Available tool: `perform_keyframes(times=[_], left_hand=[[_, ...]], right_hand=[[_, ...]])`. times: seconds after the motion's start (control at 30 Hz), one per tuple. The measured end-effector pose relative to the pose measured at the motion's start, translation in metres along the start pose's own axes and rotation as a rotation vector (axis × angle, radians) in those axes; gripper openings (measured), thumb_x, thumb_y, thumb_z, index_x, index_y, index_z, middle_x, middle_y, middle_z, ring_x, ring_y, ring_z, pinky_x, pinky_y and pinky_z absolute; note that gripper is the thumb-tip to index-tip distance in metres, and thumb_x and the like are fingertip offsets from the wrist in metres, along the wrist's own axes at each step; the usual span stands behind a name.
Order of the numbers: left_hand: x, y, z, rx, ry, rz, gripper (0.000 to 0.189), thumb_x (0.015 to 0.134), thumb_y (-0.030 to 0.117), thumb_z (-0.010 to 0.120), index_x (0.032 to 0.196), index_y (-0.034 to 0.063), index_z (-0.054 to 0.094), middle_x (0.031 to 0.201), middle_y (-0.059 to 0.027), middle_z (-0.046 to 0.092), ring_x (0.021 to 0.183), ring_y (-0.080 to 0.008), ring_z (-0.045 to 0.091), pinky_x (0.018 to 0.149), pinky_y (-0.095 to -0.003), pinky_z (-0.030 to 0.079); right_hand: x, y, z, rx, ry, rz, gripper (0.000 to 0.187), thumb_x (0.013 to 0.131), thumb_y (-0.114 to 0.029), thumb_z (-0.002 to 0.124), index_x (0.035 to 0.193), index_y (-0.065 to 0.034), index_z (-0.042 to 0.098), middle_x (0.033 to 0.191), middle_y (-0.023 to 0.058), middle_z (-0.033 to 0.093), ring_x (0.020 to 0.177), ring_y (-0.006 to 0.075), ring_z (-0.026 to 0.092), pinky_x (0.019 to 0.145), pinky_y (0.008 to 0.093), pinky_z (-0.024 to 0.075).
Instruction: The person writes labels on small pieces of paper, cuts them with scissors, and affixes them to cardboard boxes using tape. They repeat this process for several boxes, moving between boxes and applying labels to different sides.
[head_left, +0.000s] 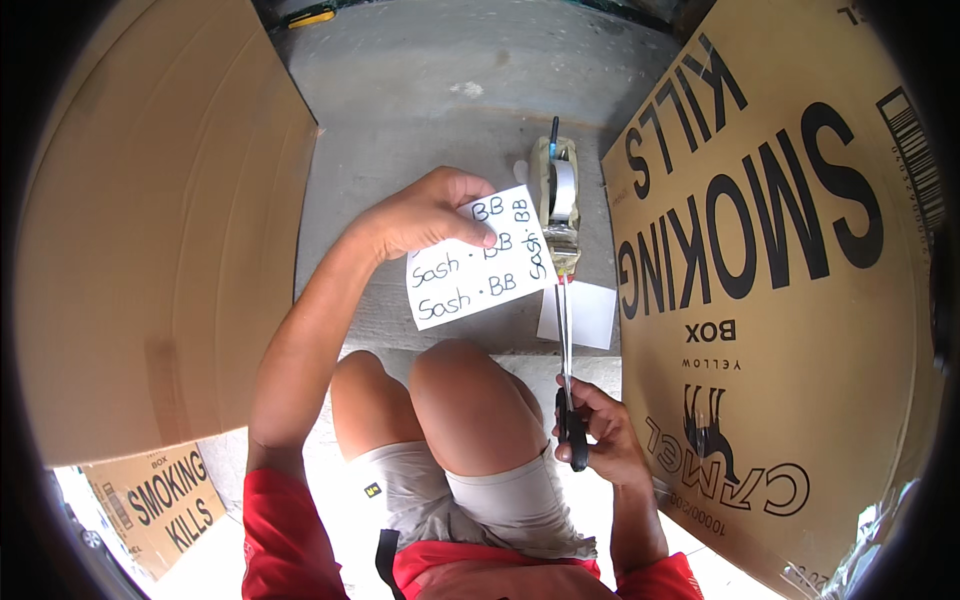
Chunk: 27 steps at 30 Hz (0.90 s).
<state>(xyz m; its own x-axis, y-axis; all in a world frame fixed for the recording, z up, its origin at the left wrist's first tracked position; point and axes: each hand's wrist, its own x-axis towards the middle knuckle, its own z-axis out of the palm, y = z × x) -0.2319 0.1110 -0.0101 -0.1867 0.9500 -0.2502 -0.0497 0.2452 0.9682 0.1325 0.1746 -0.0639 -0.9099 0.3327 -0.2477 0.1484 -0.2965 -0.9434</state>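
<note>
My left hand (439, 210) grips a white sheet of paper (450, 300) between thumb and fingers, raised over the grey concrete step. Several lines of handwriting in dark ink cover the sheet. In my right hand (611, 435) is a pair of scissors (565, 352) with black handles. Its long metal blades point away from me and look nearly closed, their tips beside the sheet's right edge. A tape dispenser (564, 244) with a roll of white tape (562, 191) stands past the blades, and a pen (554, 131) sticks out at its far end. Under the scissors lies a blank white paper (592, 319).
A large cardboard box (187, 225) rises on the left. Another cardboard box (720, 300) with bold black print stands close on the right. A smaller printed box (161, 502) sits low at the left. On the far ledge lies a yellow-handled tool (311, 19), perhaps a cutter.
</note>
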Motion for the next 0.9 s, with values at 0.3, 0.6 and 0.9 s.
perform_keyframes(times=[0.3,0.6,0.9], left_hand=[[-0.034,0.042,0.045,0.122,-0.103,0.063,0.044,0.077,0.001,0.078,0.116,-0.0085,0.061,0.102,-0.0134,0.071,0.088,-0.0143,0.068,0.077,-0.0273,0.056],[-0.047,0.058,0.060,0.173,-0.106,0.118,0.045,0.073,0.000,0.075,0.114,-0.0094,0.062,0.102,-0.0160,0.071,0.089,-0.0196,0.068,0.081,-0.0299,0.053],[-0.042,0.059,0.056,0.126,-0.167,0.143,0.056,0.075,0.002,0.080,0.124,-0.0093,0.056,0.107,-0.0168,0.069,0.092,-0.0181,0.069,0.081,-0.0291,0.056]], right_hand=[[-0.017,-0.029,0.028,0.097,-0.014,-0.015,0.096,0.062,-0.024,0.095,0.141,0.0038,0.047,0.101,0.0079,0.062,0.085,0.0146,0.064,0.074,0.0269,0.0518],[-0.027,-0.034,0.038,0.105,-0.001,-0.060,0.093,0.064,-0.024,0.094,0.141,0.0037,0.048,0.102,0.0096,0.062,0.085,0.0163,0.065,0.075,0.0291,0.0518],[-0.035,-0.033,0.044,0.033,0.044,-0.091,0.083,0.074,-0.023,0.089,0.141,0.0031,0.048,0.097,0.0080,0.061,0.081,0.0140,0.064,0.068,0.0250,0.0500]])
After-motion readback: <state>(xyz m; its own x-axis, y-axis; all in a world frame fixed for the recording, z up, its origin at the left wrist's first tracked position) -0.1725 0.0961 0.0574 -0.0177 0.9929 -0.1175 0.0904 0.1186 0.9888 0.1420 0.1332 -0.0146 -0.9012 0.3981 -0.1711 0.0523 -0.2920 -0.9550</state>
